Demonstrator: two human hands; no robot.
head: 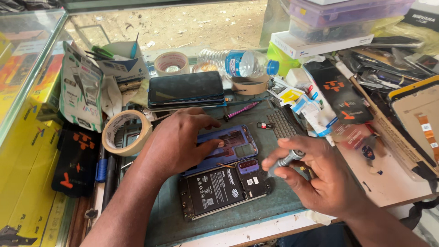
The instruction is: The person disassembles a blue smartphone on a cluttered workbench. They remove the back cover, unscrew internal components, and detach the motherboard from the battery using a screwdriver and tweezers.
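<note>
Opened phone on green work mat

Phone (224, 188) lies face down near the front edge of the green mat (274, 208), back removed: black battery fills the middle, dark circuit board and a purple camera bracket (248, 166) at its upper right. Blue back cover (233, 145) lies just beyond it, touching.

Left hand (176, 139) rests flat on the blue cover, fingers spread and pressing. Right hand (315, 176) is closed around a grey screwdriver (283, 162), tip pointing toward the camera bracket.

Bare mat is left only along the front. Tape roll (125, 132) crowds the left; a second phone (185, 89), a water bottle (238, 63) and packaging hem in the back and right.
</note>
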